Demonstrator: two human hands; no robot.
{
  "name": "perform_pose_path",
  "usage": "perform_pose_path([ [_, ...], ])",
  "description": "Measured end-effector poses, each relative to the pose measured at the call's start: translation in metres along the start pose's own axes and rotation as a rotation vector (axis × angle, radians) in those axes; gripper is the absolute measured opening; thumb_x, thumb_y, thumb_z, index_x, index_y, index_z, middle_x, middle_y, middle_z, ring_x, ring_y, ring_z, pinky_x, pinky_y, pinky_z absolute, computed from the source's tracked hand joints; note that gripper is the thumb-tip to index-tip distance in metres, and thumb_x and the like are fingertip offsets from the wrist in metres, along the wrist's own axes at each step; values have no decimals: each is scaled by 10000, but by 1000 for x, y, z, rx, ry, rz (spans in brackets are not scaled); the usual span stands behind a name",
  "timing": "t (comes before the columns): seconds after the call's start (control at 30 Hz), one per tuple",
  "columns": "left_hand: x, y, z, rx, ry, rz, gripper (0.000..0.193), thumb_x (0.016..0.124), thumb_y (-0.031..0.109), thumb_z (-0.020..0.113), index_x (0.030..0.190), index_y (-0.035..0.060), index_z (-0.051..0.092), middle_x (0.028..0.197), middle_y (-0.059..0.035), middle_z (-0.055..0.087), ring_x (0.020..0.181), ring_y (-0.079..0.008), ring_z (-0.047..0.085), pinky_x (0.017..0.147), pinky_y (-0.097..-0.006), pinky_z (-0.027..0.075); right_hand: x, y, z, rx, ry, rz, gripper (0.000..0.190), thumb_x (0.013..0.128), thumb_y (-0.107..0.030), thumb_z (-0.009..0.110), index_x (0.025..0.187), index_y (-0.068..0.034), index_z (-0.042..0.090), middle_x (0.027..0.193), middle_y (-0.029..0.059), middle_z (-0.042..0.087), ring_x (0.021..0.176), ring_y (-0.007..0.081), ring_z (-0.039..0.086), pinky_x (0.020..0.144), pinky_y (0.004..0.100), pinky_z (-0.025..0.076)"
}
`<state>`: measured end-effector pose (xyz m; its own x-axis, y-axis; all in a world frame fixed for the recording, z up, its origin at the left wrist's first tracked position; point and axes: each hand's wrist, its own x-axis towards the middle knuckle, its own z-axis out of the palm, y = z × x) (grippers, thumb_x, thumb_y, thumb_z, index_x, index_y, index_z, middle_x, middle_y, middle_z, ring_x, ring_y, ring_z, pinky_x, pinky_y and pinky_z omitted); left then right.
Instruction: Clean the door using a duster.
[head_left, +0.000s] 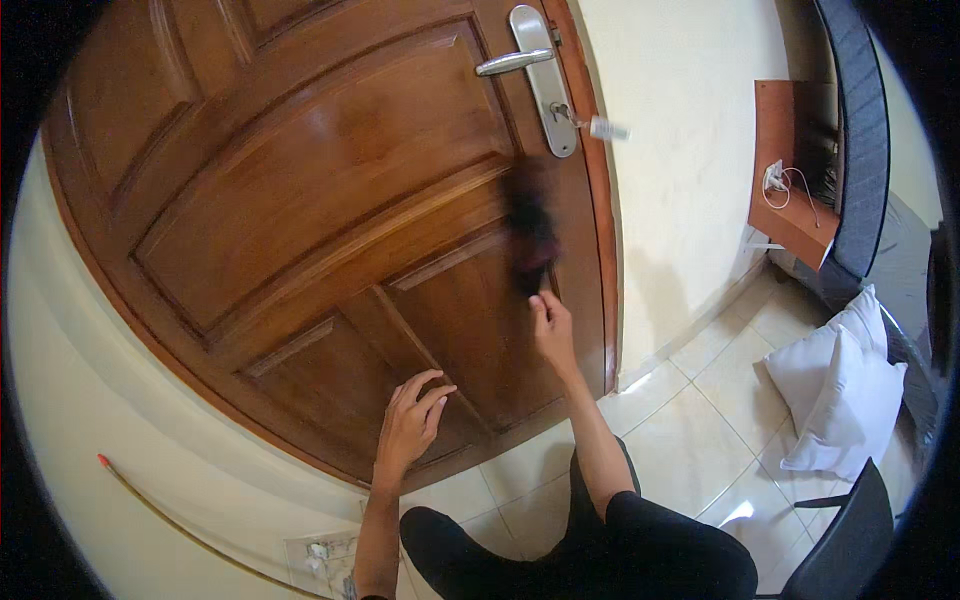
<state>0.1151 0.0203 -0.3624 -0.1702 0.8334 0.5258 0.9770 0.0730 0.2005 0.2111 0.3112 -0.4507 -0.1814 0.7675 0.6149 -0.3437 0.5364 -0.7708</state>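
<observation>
Gripped between the thumb and fingers of my right hand is a dark object, black with a dull reddish patch. Motion blur hides its exact kind. It extends up from my fingers in front of the right side of a brown panelled wooden door, below the lock; contact with the wood is hard to judge. My left hand holds nothing, fingers apart and slightly bent, in front of the lower door panels. Above the dark object, the door carries a metal lever handle on a long plate, with a key in its lock.
A white tag hangs from the key. To the right are a wall shelf with a charger and cable, two white pillows on the tiled floor, and a black chair. A thin stick leans at lower left.
</observation>
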Motion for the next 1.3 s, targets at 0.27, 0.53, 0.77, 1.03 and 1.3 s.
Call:
perform_pose_path([
  [0.27, 1, 3, 1, -80, -2, -61, 249, 1039, 152, 602, 1242, 88, 730, 1375, -110, 631, 1240, -356, 606, 1077, -441, 470, -14, -25, 26, -104, -77, -78, 255, 1061, -206, 610, 1098, 37, 679, 890, 201, 709, 783, 218, 659, 748, 348, 509],
  [0.53, 51, -3, 51, -651, 324, -229, 424, 1126, 282, 465, 1434, 7, 564, 1288, -210, 661, 1197, -321, 658, 1043, -389, 474, -32, -52, 65, 62, -75, -87, 209, 1063, -167, 589, 1084, 38, 625, 785, 162, 601, 743, 147, 548, 682, 339, 472],
  [0.77, 108, 4, 82, -572, 81, -272, 447, 1129, 361, 452, 1251, -42, 603, 1129, -170, 740, 1092, -283, 691, 985, -408, 502, -71, -36, 74, 239, -245, 32, 304, 1047, -145, 558, 1295, 17, 626, 969, 214, 726, 873, 269, 704, 817, 373, 522],
  [1.03, 137, 9, 71, -237, 100, -129, 359, 1103, 297, 483, 1080, -48, 581, 791, -213, 659, 764, -380, 671, 713, -444, 522, -60, -59, 27, -54, -186, 171, 346, 1032, -170, 583, 1345, -31, 634, 1004, 178, 780, 989, 284, 762, 901, 412, 554],
  [1.3, 159, 33, 96, -184, -55, -4, 293, 1061, 205, 559, 1202, -48, 598, 935, -356, 676, 938, -547, 654, 737, -567, 507, -42, -35, -17, 35, -50, 199, 280, 1031, -155, 589, 1275, -29, 644, 910, 134, 786, 804, 240, 749, 747, 365, 546],
])
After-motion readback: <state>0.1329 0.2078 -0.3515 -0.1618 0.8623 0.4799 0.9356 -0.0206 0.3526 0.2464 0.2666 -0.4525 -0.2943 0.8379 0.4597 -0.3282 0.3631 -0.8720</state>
